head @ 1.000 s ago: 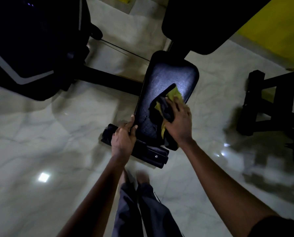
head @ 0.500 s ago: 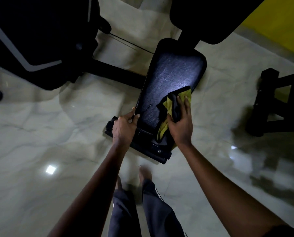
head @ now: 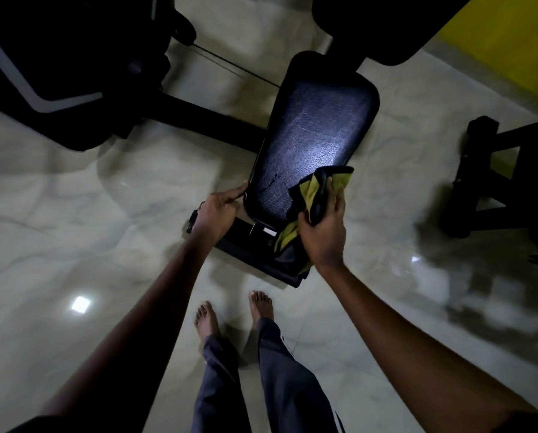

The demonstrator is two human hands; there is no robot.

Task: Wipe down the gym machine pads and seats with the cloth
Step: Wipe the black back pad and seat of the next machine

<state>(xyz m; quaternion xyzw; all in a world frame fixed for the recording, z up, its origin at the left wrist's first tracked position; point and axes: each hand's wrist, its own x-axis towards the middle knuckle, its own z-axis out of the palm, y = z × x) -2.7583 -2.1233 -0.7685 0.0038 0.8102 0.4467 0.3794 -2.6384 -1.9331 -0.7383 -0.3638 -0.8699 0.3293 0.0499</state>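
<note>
- Lower centre of the frame, a person bends over a black seat pad (head: 314,135) that runs from mid-frame up toward a second dark pad (head: 386,23) at the top edge.
- Right hand (head: 323,232) sits at the seat pad's lower right corner, fingers clenched round a bunched yellow-and-dark cloth (head: 312,188).
- Part of the cloth lies on the pad's corner, and the rest hangs down past the near end toward the black base bar (head: 245,245).
- Left hand (head: 219,212) grasps the pad's left edge near its lower corner, thumb stretched along the rim and fingers curled beneath.
- Bare feet (head: 206,318) and grey trousers (head: 292,385) stand on the pale marble floor (head: 105,245) just below the base bar.
- Dark machine housing (head: 58,57) fills the upper left, a black rack (head: 505,182) stands at the right edge, and a yellow wall (head: 505,42) shows at the upper right.
- A second ago the cloth was on the middle of the pad under flatter fingers; it has since slid down and right to the corner, and the hand now bunches it tighter.
- Left hand has shifted from the pad's near corner to its side edge.
- More of the wiped pad now shows bare and shiny.
</note>
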